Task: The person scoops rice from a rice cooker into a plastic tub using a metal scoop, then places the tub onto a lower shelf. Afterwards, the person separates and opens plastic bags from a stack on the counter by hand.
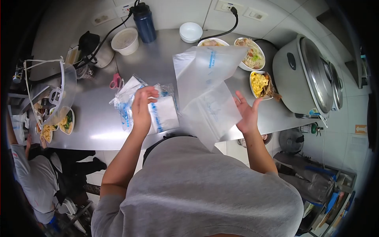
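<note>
A translucent plastic bag point(209, 67) with blue print stands loosely unfolded above the steel counter, its lower part hanging over the front edge. My right hand point(247, 114) is at the bag's right side, palm turned up, thumb and fingers apart; its fingertips are close to the plastic, and I cannot tell whether they touch. My left hand point(143, 108) hovers over a stack of folded plastic bags point(165, 114), fingers loosely bent and apart with nothing visible in them. Clear wrapping with blue lettering lies around this stack.
Pink scissors point(115, 81) lie left of the stack. Bowls of food, one with yellow egg point(259, 85), stand before a large cooker point(302, 75). Along the back are a blue bottle point(144, 23), a white tub point(125, 41) and white bowl point(190, 31). Another person point(35, 185) is at left.
</note>
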Motion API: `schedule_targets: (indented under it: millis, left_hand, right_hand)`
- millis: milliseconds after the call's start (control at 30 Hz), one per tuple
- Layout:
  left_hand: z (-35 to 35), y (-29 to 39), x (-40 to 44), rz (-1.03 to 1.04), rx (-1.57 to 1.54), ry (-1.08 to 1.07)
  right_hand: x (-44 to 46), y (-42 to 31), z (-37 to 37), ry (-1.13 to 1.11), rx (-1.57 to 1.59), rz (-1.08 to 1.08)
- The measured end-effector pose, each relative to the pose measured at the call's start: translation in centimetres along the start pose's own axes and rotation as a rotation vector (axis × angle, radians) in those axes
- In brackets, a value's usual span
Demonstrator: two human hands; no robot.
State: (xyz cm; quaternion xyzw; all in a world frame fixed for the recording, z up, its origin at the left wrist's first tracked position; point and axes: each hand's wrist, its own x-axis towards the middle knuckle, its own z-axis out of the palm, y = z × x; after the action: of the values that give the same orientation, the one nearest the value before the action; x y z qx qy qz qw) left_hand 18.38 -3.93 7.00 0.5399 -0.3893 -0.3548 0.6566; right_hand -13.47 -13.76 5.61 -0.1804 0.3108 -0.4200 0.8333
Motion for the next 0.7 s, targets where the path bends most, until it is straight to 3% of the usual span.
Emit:
schedule_targets:
  millis: [67,100,200,267,367,467,567,667,700]
  left_hand:
    - [0.1,2.1,-1.1,0.208,0.134,0.016]
    - [1.0,3.0,-1.3,0.285,0.057,0.012]
    - [3.2,4.8,-2.8,0.751,0.389,-0.254]
    - [4.2,4.1,-3.8,1.089,0.643,-0.559]
    - [5.5,3.4,-4.2,1.072,0.983,-0.838]
    - [3.3,-2.0,-2.6,0.852,1.091,-1.053]
    - [2.4,-3.6,-3.0,0.030,1.058,-1.275]
    - [3.6,-3.3,-4.6,-0.435,0.646,-1.084]
    - [4.2,-2.8,-5.0,-0.225,0.684,-1.086]
  right_hand:
    - [-1.5,0.2,-1.0,-0.022,-0.003,0.030]
    - [-2.2,0.5,-1.0,-0.156,0.027,0.031]
    - [-2.5,2.2,2.2,-0.156,-0.386,0.065]
    - [-1.7,4.1,2.6,-0.032,-0.390,0.084]
    - [-1.4,6.1,1.7,0.057,-0.467,0.093]
    - [-3.1,6.9,1.4,0.199,-0.704,0.214]
    - [-4.3,7.5,0.3,0.194,-0.731,0.154]
    - [-5.0,7.2,0.6,0.189,-0.687,0.091]
    - [-5.0,6.8,1.0,0.181,-0.664,0.078]
